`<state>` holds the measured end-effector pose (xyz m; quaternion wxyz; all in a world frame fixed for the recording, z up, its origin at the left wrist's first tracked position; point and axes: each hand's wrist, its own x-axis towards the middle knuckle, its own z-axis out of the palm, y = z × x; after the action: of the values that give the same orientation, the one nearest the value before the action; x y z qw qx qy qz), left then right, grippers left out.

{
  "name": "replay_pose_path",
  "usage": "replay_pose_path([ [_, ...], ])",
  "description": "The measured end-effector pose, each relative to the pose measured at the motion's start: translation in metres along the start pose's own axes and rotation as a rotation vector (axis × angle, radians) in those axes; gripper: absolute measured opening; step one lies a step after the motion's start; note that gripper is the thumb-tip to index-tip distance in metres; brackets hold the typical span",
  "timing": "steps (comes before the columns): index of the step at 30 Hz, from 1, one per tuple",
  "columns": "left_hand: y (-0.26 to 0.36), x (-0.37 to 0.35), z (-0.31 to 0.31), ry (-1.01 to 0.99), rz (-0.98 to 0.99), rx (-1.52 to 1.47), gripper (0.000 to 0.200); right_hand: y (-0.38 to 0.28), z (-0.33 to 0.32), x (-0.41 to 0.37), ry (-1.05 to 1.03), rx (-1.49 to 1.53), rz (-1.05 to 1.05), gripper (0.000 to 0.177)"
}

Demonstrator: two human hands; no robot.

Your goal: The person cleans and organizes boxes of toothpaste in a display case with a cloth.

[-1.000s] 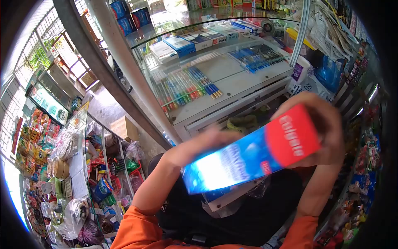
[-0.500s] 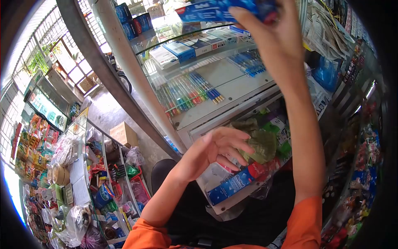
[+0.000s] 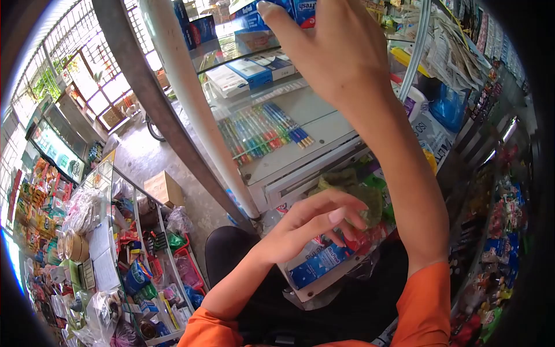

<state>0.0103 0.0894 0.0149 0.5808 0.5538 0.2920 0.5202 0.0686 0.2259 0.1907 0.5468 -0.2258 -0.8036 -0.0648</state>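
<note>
My right hand reaches up to the top glass shelf, its thumb on a blue box; its other fingers are mostly hidden or cut off by the frame edge. Over my lap, my left hand hangs with loosely bent fingers apart and nothing between them. Below it lies a blue and red toothpaste box on a pale board. A crumpled green bag sits just behind the left hand.
Pens lie in rows on the lower shelf, under flat boxes. A metal post slants down at the left. Goods fill the left counter; a cardboard box stands on the floor. Newspapers and packets hang at the right.
My right hand has moved left and lowered the blue box to the top shelf. My left hand has shifted slightly right and down, palm turned more downward. The view has shifted a little.
</note>
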Motion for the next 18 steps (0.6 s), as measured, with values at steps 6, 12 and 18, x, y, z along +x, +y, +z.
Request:
replay_pose_path([
  [6,0.002,0.004,-0.003,0.022,0.022,-0.029,0.05,-0.001,0.068,-0.014,0.09,-0.059,-0.03,0.069],
  [12,0.01,0.015,-0.002,0.028,0.08,-0.037,0.046,0.007,0.0,0.019,-0.496,-0.044,-0.154,0.049],
  [18,0.012,0.025,-0.006,0.061,0.088,-0.072,0.04,0.0,-0.003,0.048,-0.732,0.169,0.098,0.045],
])
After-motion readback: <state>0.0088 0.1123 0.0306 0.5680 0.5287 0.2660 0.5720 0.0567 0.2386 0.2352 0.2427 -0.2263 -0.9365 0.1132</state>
